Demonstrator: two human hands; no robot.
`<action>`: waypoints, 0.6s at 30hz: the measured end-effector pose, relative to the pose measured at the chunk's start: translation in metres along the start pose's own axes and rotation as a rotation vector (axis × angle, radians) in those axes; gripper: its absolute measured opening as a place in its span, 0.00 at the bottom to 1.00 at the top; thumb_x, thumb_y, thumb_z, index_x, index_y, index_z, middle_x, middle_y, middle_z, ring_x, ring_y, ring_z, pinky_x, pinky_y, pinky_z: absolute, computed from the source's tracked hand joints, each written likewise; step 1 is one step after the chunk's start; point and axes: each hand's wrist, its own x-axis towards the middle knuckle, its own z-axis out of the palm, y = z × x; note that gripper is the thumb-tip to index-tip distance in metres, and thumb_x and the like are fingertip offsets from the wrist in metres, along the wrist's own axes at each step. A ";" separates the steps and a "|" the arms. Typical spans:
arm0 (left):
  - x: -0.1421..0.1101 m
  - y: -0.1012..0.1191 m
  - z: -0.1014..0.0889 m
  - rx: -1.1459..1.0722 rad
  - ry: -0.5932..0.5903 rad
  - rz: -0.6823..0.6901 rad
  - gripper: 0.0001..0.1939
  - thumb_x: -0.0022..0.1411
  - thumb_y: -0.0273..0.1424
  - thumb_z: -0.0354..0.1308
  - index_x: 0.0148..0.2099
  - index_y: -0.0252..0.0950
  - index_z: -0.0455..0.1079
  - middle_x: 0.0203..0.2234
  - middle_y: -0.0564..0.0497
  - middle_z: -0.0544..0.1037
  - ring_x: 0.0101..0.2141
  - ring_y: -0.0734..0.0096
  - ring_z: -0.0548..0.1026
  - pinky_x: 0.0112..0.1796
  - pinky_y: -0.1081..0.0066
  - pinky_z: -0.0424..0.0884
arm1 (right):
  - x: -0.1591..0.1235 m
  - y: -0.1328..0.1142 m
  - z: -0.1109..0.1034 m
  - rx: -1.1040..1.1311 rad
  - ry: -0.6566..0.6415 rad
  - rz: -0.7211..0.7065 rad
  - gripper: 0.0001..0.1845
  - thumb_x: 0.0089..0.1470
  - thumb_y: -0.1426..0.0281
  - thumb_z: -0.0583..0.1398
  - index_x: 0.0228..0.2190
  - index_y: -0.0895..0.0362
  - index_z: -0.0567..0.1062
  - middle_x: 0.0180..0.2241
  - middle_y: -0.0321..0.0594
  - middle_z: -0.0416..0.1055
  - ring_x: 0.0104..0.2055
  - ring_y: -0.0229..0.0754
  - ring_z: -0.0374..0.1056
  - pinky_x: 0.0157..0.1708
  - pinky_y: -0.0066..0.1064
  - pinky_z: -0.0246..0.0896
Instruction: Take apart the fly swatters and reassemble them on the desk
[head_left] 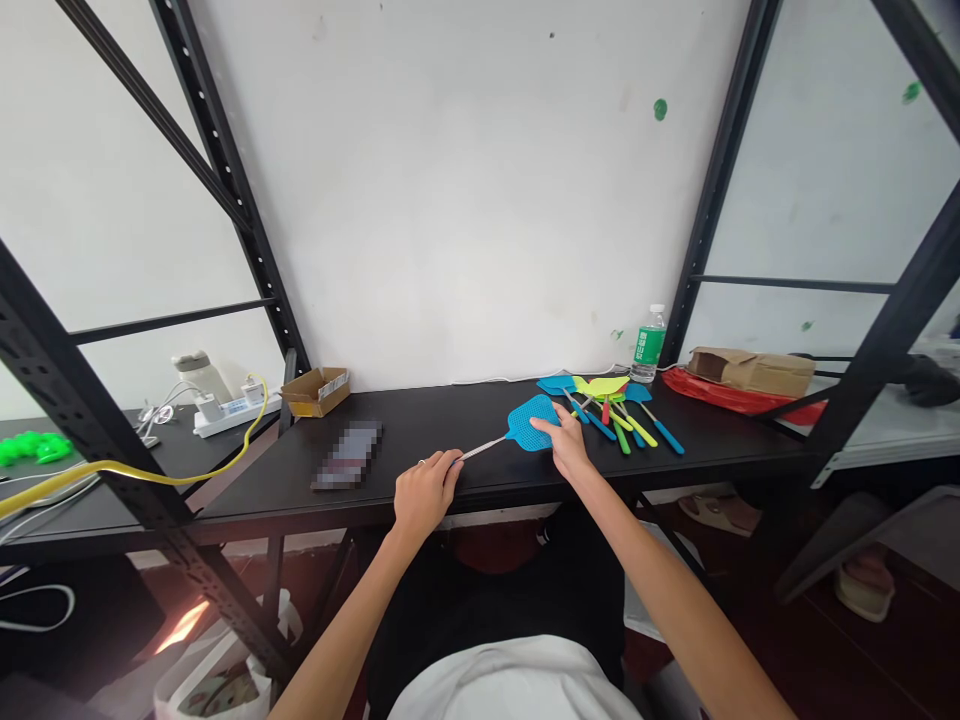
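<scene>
A blue fly swatter (527, 424) with a thin metal rod lies across the black table (420, 440). My left hand (424, 492) is closed around the handle end of that rod near the table's front edge. My right hand (568, 442) pinches the edge of the blue swatter head with fingers and thumb. Just behind and to the right lies a pile of several swatters (611, 405) with blue, green, yellow and red handles and blue and yellow heads.
A plastic water bottle (648, 345) stands at the back by a black rack post. A small cardboard box (316, 390) and a blurred flat object (348, 455) lie to the left. A power strip (232, 405) sits further left; a brown bag (750, 370) on red trays lies right.
</scene>
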 end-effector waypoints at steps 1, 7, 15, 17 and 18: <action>0.000 0.000 0.000 -0.001 0.002 0.000 0.19 0.74 0.41 0.41 0.52 0.46 0.71 0.41 0.51 0.81 0.35 0.65 0.77 0.31 0.69 0.60 | 0.000 0.000 0.000 -0.006 0.001 -0.002 0.25 0.38 0.59 0.70 0.39 0.55 0.76 0.35 0.40 0.77 0.35 0.47 0.72 0.37 0.39 0.70; 0.000 0.000 -0.002 0.000 0.007 -0.007 0.18 0.74 0.42 0.41 0.52 0.46 0.71 0.40 0.52 0.81 0.34 0.66 0.77 0.30 0.70 0.60 | 0.000 0.000 0.000 0.010 0.007 -0.010 0.24 0.38 0.61 0.71 0.39 0.55 0.77 0.34 0.40 0.77 0.34 0.46 0.72 0.36 0.38 0.69; 0.000 0.000 -0.001 -0.006 0.011 -0.009 0.18 0.73 0.41 0.42 0.52 0.46 0.72 0.41 0.52 0.81 0.35 0.66 0.77 0.30 0.70 0.59 | 0.001 0.002 0.001 0.034 0.020 0.005 0.28 0.35 0.62 0.72 0.41 0.55 0.77 0.35 0.39 0.78 0.35 0.47 0.72 0.37 0.38 0.68; 0.000 0.000 -0.001 -0.009 0.010 -0.011 0.18 0.73 0.41 0.42 0.52 0.46 0.72 0.40 0.52 0.81 0.35 0.67 0.77 0.30 0.69 0.59 | 0.000 0.000 0.002 0.039 0.004 0.004 0.27 0.36 0.62 0.72 0.41 0.55 0.77 0.35 0.39 0.78 0.35 0.47 0.72 0.37 0.38 0.68; 0.000 0.000 -0.001 -0.010 0.009 -0.014 0.18 0.73 0.41 0.43 0.51 0.46 0.72 0.40 0.52 0.81 0.35 0.67 0.77 0.30 0.69 0.59 | -0.001 -0.001 0.002 0.039 -0.004 0.005 0.26 0.36 0.62 0.72 0.40 0.55 0.77 0.35 0.39 0.78 0.35 0.47 0.72 0.37 0.38 0.68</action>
